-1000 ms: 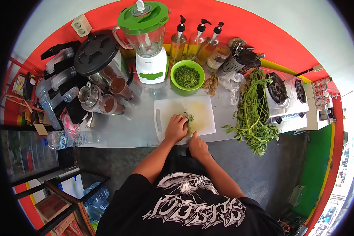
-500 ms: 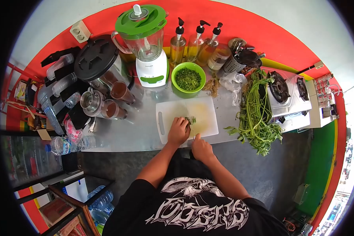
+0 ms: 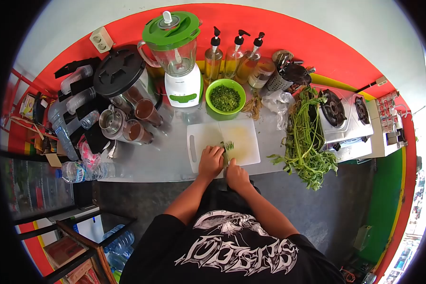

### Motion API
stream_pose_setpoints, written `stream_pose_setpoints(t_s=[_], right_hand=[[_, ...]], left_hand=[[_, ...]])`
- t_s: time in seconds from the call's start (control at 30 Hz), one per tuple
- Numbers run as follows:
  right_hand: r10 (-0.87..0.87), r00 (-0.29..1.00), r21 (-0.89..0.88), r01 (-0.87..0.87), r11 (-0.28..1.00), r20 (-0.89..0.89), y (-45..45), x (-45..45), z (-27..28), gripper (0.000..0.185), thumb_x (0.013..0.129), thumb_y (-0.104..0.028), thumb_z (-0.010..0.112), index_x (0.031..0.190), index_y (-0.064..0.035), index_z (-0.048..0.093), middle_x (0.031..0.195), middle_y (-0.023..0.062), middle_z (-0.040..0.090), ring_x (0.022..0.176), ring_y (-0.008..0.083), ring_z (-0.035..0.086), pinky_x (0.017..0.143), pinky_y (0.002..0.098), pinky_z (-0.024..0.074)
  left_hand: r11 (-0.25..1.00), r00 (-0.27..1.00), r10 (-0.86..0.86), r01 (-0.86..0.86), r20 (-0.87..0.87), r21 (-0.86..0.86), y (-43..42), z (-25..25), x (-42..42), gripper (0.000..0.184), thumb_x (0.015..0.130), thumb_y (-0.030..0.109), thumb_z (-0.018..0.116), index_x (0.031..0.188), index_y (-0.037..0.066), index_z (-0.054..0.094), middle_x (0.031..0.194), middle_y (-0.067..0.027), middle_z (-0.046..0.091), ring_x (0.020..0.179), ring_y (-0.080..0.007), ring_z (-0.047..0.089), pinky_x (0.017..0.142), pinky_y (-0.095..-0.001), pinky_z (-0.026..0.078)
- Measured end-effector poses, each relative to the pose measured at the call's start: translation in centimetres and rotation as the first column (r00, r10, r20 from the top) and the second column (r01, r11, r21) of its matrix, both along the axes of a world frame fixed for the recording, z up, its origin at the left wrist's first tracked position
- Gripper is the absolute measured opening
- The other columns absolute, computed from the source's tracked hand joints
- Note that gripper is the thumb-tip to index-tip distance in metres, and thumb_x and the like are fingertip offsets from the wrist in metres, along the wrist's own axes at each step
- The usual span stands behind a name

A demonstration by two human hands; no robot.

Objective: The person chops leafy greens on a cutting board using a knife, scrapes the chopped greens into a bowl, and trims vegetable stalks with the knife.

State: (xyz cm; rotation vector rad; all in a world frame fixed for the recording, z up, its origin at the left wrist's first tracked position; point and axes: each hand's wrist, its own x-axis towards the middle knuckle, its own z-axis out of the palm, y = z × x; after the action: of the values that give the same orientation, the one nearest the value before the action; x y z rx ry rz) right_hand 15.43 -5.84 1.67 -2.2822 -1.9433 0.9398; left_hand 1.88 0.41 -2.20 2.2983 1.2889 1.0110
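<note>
Right hand (image 3: 237, 177) grips the knife (image 3: 226, 157) beside greens (image 3: 229, 146) on the board (image 3: 249, 142); left hand (image 3: 211, 162) curls on the knife's other side, probably steadying more greens, though its grasp is hidden.

The cutting board (image 3: 246, 135) was white, tinged yellow on its right half; the chopped bits (image 3: 229, 146) were green; the bowl (image 3: 225, 114) was lime green, the shredded leaves (image 3: 225, 98) a darker green; the leafy bunch (image 3: 305, 137) was mid-green with paler stems (image 3: 304, 118); the blender (image 3: 184, 61) had a white base (image 3: 182, 87) and green lid (image 3: 187, 31); the desk (image 3: 170, 151) was silver-grey; the shirt (image 3: 158, 241) was black with white lettering (image 3: 239, 253).
</note>
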Motion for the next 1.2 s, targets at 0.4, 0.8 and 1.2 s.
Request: stream_pose_setpoints(t_s=[0.4,0.8,1.2], right_hand=[[0.017,0.999,-0.030,-0.019,0.999,-0.047,0.1,1.0,0.8,0.031,0.093,-0.015,0.056,0.112,0.0054,0.043,0.096,0.0332,0.069,0.094,0.0492,0.069,0.083,0.0550,0.0557],[0.037,0.999,-0.032,-0.037,0.999,0.009,-1.2,0.2,1.5,0.026,0.092,-0.011,0.053,0.111,0.0029,0.044,0.096,0.0321,0.070,0.092,0.0470,0.070,0.081,0.0552,0.0564],[0.072,0.991,-0.046,-0.067,0.997,0.113,-1.7,-0.3,1.9,0.029,0.089,-0.008,0.060,0.112,0.0023,0.046,0.094,0.0264,0.072,0.092,0.0412,0.073,0.077,0.0481,0.0597]], left_hand=[[0.998,0.999,0.029,-0.027,0.028,-0.051,-0.2,1.0,0.5,0.019,0.085,0.004,0.062,0.103,0.002,0.064,0.100,-0.0122,0.062,0.094,-0.0356,0.056,0.084,-0.0459,0.047],[0.998,0.997,0.050,-0.048,0.066,-0.034,-0.2,0.3,0.5,0.015,0.085,0.006,0.065,0.099,0.003,0.067,0.101,-0.0102,0.061,0.096,-0.0333,0.056,0.085,-0.0454,0.047],[0.986,0.985,0.091,-0.068,0.149,-0.152,-0.1,0.3,0.4,0.017,0.084,0.005,0.066,0.101,0.003,0.066,0.100,-0.0123,0.060,0.098,-0.0354,0.054,0.086,-0.0454,0.045]])
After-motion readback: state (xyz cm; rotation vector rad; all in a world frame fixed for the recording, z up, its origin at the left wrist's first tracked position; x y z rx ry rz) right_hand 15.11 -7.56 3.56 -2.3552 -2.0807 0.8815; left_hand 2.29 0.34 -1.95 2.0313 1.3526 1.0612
